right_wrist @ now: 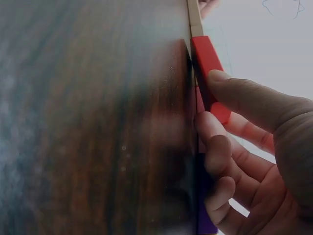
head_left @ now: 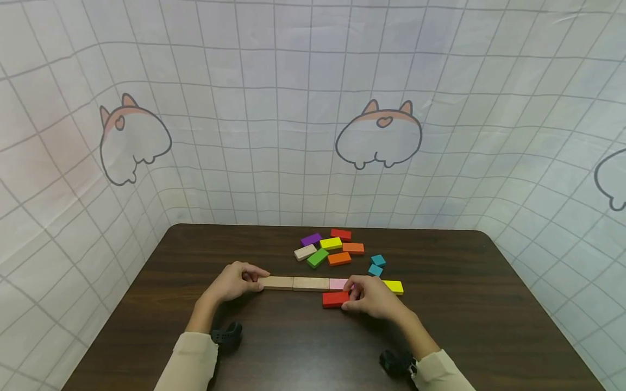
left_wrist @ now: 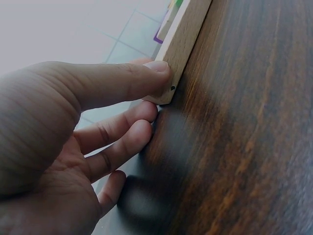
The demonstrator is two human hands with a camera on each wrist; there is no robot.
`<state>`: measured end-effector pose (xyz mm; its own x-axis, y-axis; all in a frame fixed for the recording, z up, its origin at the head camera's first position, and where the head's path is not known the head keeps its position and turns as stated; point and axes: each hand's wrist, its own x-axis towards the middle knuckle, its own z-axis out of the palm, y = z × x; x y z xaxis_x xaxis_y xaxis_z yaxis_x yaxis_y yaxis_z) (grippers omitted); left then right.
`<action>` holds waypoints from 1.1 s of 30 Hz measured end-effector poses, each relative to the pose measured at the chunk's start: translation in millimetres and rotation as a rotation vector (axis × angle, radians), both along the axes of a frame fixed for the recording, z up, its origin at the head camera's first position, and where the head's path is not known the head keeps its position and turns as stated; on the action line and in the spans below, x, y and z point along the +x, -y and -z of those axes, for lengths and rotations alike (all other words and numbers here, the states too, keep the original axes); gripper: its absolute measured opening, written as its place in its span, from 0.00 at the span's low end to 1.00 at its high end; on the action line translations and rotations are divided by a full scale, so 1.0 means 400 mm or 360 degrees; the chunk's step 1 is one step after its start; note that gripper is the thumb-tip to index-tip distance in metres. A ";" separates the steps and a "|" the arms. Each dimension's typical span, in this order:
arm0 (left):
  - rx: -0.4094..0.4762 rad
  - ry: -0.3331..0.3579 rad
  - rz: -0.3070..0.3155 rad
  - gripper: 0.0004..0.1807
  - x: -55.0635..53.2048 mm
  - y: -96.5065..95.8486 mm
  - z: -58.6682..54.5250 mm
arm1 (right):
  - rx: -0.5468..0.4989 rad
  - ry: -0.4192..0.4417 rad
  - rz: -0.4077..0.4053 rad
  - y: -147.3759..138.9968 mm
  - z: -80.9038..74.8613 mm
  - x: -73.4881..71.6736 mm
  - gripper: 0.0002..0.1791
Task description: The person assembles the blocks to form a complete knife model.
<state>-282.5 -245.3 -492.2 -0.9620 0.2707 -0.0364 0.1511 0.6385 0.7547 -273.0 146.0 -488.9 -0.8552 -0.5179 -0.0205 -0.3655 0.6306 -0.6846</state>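
A row of blocks lies on the table: two plain wooden blocks (head_left: 311, 284), a pink block (head_left: 338, 284), a purple block (right_wrist: 206, 215) and a yellow block (head_left: 393, 287). My left hand (head_left: 239, 282) pinches the row's left end block (left_wrist: 188, 36), thumb on its near face and the index finger mostly hidden behind. With thumb and fingers, my right hand (head_left: 374, 296) pinches a red block (head_left: 335, 300) in front of the pink one. In the right wrist view that red block (right_wrist: 207, 51) looks raised off the table. The right hand covers the purple block in the head view.
Behind the row lie several loose blocks: purple (head_left: 311, 239), yellow (head_left: 331, 243), red (head_left: 340, 234), green (head_left: 318, 258), plain wood (head_left: 305, 252) and two orange blocks (head_left: 339, 259). Two small blue blocks (head_left: 375, 270) sit closer to the right hand. A white gridded curtain surrounds the dark table (head_left: 489, 304).
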 end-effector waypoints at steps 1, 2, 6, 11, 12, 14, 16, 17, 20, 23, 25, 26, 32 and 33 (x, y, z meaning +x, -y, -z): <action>-0.0001 0.0000 -0.0001 0.14 0.000 -0.001 0.000 | 0.0008 0.0001 -0.0007 0.000 -0.001 0.001 0.16; 0.0000 0.0001 -0.0002 0.14 0.000 -0.001 0.000 | 0.0013 0.0005 -0.0012 0.000 -0.001 0.002 0.16; -0.0001 0.0006 0.0001 0.14 0.001 -0.003 -0.002 | 0.0028 0.0012 -0.0015 -0.001 -0.004 0.003 0.17; -0.0003 0.0006 0.0010 0.14 0.001 -0.006 -0.002 | 0.0025 0.0004 -0.0019 -0.005 -0.011 0.004 0.14; -0.0005 0.0003 0.0011 0.14 0.000 -0.006 -0.001 | 0.0025 0.0002 -0.0027 -0.005 -0.011 0.004 0.13; -0.0006 0.0001 0.0014 0.14 0.000 -0.007 0.001 | 0.0026 -0.0001 -0.0049 -0.004 -0.011 0.004 0.11; -0.0011 -0.0001 0.0015 0.14 -0.001 -0.006 0.003 | 0.0036 -0.0008 -0.0067 -0.002 -0.010 0.005 0.09; -0.0011 -0.0001 0.0015 0.14 -0.002 -0.006 0.004 | 0.0042 -0.0010 -0.0073 -0.001 -0.009 0.005 0.09; -0.0011 0.0006 0.0009 0.14 -0.001 -0.005 0.006 | 0.0040 -0.0011 -0.0078 0.006 -0.008 0.007 0.08; -0.0011 0.0010 0.0004 0.14 0.000 -0.003 0.006 | 0.0034 -0.0016 -0.0087 0.014 -0.008 0.009 0.08; -0.0011 0.0008 0.0002 0.14 0.001 -0.002 0.005 | 0.0029 -0.0033 -0.0096 0.020 -0.009 0.011 0.08; -0.0013 0.0008 0.0002 0.14 0.001 -0.001 0.004 | 0.0031 -0.0044 -0.0102 0.023 -0.009 0.011 0.08; -0.0012 0.0005 0.0002 0.14 0.000 0.000 0.002 | 0.0036 -0.0088 -0.0106 0.039 -0.006 0.011 0.08; -0.0010 0.0005 0.0003 0.14 -0.001 0.000 0.002 | 0.0039 -0.0096 -0.0104 0.041 -0.005 0.011 0.08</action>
